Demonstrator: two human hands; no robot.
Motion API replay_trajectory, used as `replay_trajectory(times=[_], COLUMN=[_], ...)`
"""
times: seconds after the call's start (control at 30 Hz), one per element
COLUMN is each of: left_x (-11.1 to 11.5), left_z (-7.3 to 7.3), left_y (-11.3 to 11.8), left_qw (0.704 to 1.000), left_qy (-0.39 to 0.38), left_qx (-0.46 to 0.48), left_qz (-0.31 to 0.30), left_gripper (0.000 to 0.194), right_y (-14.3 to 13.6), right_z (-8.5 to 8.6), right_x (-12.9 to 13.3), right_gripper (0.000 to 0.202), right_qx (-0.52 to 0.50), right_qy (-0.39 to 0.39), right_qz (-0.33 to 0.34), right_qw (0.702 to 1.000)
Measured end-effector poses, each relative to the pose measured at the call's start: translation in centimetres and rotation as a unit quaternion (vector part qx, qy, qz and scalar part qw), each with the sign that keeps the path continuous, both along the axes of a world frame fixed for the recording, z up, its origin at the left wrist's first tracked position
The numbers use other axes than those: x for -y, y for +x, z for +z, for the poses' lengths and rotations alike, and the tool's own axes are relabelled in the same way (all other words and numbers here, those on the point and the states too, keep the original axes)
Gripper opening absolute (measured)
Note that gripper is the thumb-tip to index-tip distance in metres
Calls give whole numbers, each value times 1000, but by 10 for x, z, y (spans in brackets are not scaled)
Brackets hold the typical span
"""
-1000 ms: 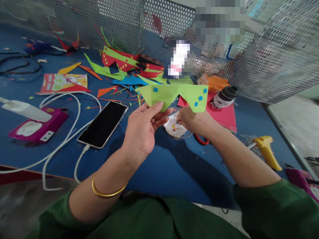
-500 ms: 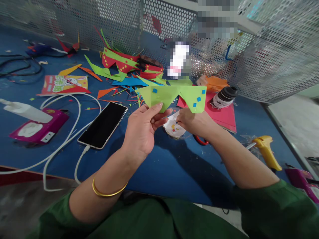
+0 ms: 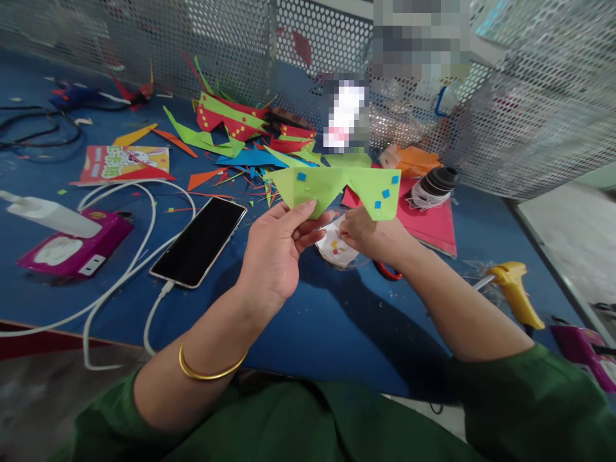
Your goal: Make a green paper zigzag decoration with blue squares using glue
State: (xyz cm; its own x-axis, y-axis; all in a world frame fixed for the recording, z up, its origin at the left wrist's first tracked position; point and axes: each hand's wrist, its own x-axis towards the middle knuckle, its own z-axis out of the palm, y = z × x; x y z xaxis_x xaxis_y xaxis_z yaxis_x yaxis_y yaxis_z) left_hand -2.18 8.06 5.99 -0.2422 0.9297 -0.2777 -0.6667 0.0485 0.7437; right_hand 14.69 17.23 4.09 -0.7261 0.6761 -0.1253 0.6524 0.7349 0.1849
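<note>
A light green paper mask (image 3: 322,184) with several small blue squares on it is held up in front of me by my left hand (image 3: 279,250), the thumb on its face and the fingers behind. Below and partly behind its right part is my right hand (image 3: 368,236), fingers curled over a white paper (image 3: 334,250) that bears small yellow, orange and red bits. What the right fingertips hold, if anything, is too small and hidden to tell.
A black phone (image 3: 199,242) with a white cable lies left, beside a purple power socket (image 3: 79,247). Behind are red-green paper masks (image 3: 226,119) and scraps. At right are red paper (image 3: 430,224), a black spool (image 3: 437,186), red-handled scissors (image 3: 387,271) and a yellow glue gun (image 3: 517,295).
The green mask and my left hand have shifted very slightly to the right. My right hand has moved a little to the left over the white paper.
</note>
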Motion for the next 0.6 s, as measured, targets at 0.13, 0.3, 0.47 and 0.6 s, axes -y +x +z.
replay_trajectory(times=[0.13,0.3,0.47,0.6], left_x=[-1,0,1,1], left_z=[0,0,1,2], left_y=[0,-1,-1,0], left_qw=[1000,1000,1000,1000], left_qy=[5,10,-1,-1], left_qx=[11,16,4,10], left_qz=[0,-6,-2,-11], left_gripper=[14,14,14,14], right_y=[2,3,6,12], right_z=[5,8,13,19], right_x=[2,2,4,12], right_gripper=[28,26,22,19], right_qx=[0,-14,-42,-86], right_qy=[-16,-30,-42,-71], right_qz=[6,-3,-5,12], right_qw=[1000,999,998,994])
